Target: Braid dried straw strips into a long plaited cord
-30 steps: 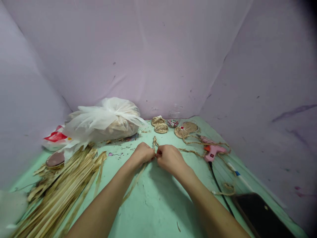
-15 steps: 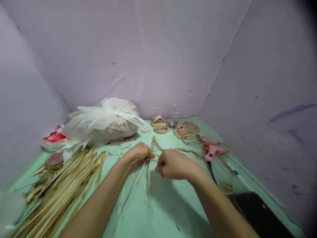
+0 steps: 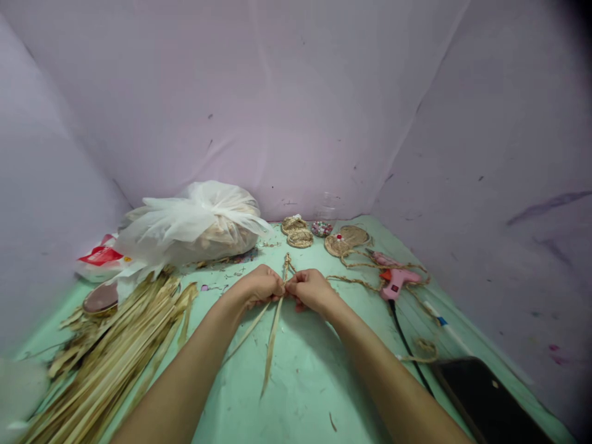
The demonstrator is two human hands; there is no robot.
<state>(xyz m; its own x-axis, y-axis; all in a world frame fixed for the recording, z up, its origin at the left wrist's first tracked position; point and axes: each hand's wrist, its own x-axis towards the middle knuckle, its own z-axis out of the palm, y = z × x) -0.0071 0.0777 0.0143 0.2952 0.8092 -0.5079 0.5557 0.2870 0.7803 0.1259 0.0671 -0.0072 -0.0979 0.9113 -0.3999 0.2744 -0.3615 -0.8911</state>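
My left hand point(image 3: 264, 285) pinches a thin braided cord point(image 3: 287, 264) of dried plant fibre over the middle of the table. Close against it, my right hand point(image 3: 309, 288) is closed with its fingertips at the same spot on the cord. Two loose pale fibre strips point(image 3: 272, 348) hang toward me from below the left fingers. The cord's looped top points away from me, and a twisted length point(image 3: 354, 280) runs off to the right, toward a pink glue gun point(image 3: 395, 277). My fingers hide the exact point where the strips meet.
Dried leaf strips point(image 3: 111, 345) lie in a bundle at left, beside a round brown-topped object point(image 3: 100, 297). Behind them sits a stuffed white plastic bag point(image 3: 198, 225). Woven round pieces point(image 3: 300, 238), a jar of beads point(image 3: 322, 228) and a black phone point(image 3: 490, 401) are also on the table.
My right hand pulled away to the right and toward me, then came back to the cord beside my left hand. A loose strip now hangs straight below the fingers.
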